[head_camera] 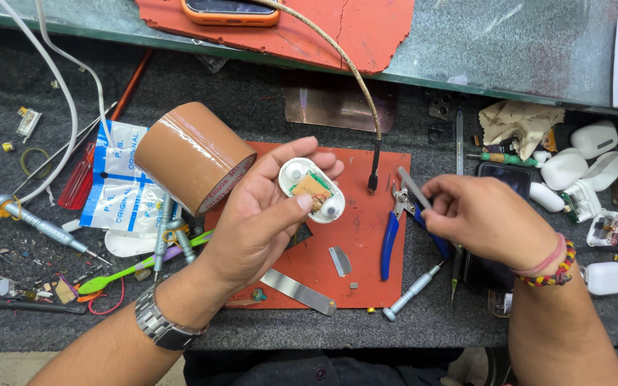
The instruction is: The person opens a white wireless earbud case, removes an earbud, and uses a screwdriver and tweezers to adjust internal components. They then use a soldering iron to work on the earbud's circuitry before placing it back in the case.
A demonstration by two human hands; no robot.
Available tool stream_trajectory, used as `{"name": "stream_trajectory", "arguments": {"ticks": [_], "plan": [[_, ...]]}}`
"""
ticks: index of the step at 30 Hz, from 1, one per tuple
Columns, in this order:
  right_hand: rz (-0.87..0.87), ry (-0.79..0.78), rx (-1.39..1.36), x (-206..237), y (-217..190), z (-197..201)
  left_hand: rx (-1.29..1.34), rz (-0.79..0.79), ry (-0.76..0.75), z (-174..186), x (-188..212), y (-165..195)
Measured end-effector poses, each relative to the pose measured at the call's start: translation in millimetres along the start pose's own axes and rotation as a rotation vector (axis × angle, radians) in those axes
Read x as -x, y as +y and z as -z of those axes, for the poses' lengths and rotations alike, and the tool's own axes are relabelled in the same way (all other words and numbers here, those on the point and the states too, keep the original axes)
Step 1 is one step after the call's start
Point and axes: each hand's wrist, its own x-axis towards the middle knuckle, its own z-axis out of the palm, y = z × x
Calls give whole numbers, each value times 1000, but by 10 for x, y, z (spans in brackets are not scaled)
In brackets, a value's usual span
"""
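My left hand holds an opened white earbud case half above the red mat; a small circuit board shows inside it. The thumb rests on the case's lower edge. My right hand pinches a thin grey metal tool, its tip pointing up and left toward the case. Just below that hand lie blue-handled pliers on the mat.
A roll of brown tape sits left of the case. Small screwdrivers, a metal strip, a green toothbrush and white cables lie around. White earbud cases crowd the right. An orange phone lies at the back.
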Motion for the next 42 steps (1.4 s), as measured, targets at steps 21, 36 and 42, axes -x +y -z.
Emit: {"name": "stream_trajectory", "arguments": {"ticks": [21,36,42], "plan": [[587,327,-1183,297,-250,-697,-156,-133,19,-24,14,-139],[639,394,-1053,236,-338,-774,-246,-127,-22,-64,76,-136],[658,342,-1197,209,-283,-779,-240,-112,-40,-48,79,-128]]}}
